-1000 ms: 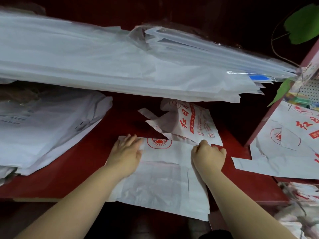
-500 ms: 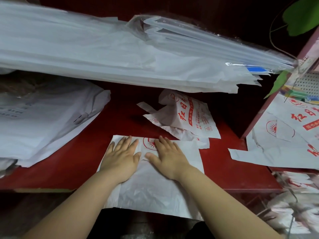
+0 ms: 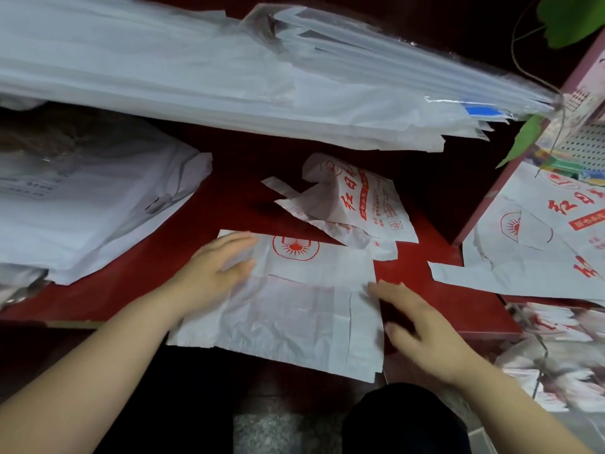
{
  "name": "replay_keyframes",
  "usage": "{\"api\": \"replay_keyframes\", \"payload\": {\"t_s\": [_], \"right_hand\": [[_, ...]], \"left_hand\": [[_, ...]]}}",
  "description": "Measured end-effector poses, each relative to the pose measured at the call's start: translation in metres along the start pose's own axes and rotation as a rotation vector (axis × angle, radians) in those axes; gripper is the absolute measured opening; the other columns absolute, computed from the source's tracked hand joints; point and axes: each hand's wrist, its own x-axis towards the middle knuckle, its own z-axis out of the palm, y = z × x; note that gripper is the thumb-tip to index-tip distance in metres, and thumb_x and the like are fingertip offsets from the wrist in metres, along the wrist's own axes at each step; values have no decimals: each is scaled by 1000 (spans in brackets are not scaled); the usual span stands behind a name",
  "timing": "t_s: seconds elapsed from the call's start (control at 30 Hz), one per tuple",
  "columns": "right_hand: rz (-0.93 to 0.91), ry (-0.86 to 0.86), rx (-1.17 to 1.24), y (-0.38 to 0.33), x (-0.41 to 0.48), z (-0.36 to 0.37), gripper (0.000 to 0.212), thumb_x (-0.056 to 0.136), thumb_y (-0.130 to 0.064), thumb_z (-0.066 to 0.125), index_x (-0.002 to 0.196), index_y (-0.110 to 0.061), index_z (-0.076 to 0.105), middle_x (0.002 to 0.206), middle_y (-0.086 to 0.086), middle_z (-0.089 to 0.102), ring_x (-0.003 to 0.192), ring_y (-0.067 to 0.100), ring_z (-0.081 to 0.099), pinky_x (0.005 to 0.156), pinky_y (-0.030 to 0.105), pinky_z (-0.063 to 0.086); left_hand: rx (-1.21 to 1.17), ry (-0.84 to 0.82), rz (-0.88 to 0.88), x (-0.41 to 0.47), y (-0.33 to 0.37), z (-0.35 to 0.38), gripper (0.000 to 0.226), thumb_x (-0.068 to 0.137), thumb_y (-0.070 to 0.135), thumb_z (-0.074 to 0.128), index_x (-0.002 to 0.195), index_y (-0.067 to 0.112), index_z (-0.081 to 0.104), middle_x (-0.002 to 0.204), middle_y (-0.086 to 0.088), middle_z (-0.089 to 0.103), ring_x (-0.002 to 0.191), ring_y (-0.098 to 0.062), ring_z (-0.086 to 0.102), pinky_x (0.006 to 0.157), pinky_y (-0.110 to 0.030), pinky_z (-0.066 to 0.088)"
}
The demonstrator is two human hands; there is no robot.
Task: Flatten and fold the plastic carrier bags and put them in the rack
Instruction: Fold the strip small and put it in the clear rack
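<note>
- Flat white carrier bag (image 3: 294, 309), red sun logo at its far end: spread on the near edge of the red worktop (image 3: 222, 204), near part hanging past the edge.
- Left grip (image 3: 216, 273): fingers straight and together, pressed flat on the bag's 10 o'clock corner, nothing clasped.
- Right grip (image 3: 422, 326): fingers spread and uncurled, nothing held, at the bag's 3 o'clock edge; motion-blurred, so contact with the plastic cannot be told.
- Crumpled printed bag (image 3: 357, 204): at 1 o'clock of the flat one, touching its far right corner.
- Stack of white bags (image 3: 82, 208) at 9 o'clock; long overhanging pile (image 3: 229, 77) at 12 o'clock; loose printed bags (image 3: 540, 250) at 3 o'clock.
</note>
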Motion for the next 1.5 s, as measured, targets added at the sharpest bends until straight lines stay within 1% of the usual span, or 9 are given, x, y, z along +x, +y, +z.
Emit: {"api": "replay_keyframes", "payload": {"t_s": [0.23,0.37,0.53,0.73,0.87,1.07,1.23,1.3,1.5], "right_hand": [[-249,-6,-505,12,-19,34,86,60,-49,68,133,-17,35,136,4,46,129,15,30,112,28,7],[-281,218,-425,2,-2,51,51,73,-34,55,120,-15,45,113,6,65,115,15,44,109,31,17],[-334,358,-316,1,5,55,29,86,-28,48,87,-9,71,93,5,72,99,12,54,104,23,29],[-179,288,40,14,-18,31,28,76,-48,65,102,-53,59,107,-49,48,109,-23,44,102,5,25],[-77,286,139,11,-29,18,33,61,-81,50,93,-71,51,94,-55,48,104,-29,41,96,-4,24],[111,287,221,10,-31,10,27,55,-63,59,78,-52,69,86,-43,60,96,-21,52,97,7,31],[314,478,293,8,-13,20,61,69,-51,51,61,9,53,54,6,47,56,5,38,53,22,28],[395,525,240,9,-3,22,47,85,-32,58,68,11,55,63,25,52,63,12,39,60,28,28],[566,549,-140,3,20,28,22,90,-24,48,91,-12,67,80,8,66,84,25,52,81,28,15]], "left_hand": [[614,-286,121,-71,-28,-16,115,34,92,34,134,48,-2,142,23,-11,129,12,-16,97,-5,-26],[681,-77,257,-77,-45,-20,80,60,49,59,133,22,38,127,-5,57,120,-8,36,108,-13,2],[590,103,337,-83,-53,-15,104,29,-12,83,120,21,46,111,-6,66,109,-13,44,89,-16,35],[397,202,450,-93,-49,-8,35,80,37,52,114,28,50,120,52,35,120,23,31,101,-8,29],[349,257,428,-85,-49,6,33,78,34,48,111,29,52,118,46,42,122,25,25,105,-7,18],[119,332,318,-74,-44,24,30,74,57,60,93,35,64,98,54,48,104,28,42,100,-1,18],[97,392,6,-67,-18,30,21,71,56,58,53,46,60,81,34,58,97,21,47,100,-4,0],[107,445,-116,-60,-11,32,36,84,31,63,50,26,53,79,17,61,93,-1,52,103,-14,3],[320,543,-296,-47,3,38,48,87,37,57,47,18,38,72,7,51,94,-13,44,104,-25,3]]}}
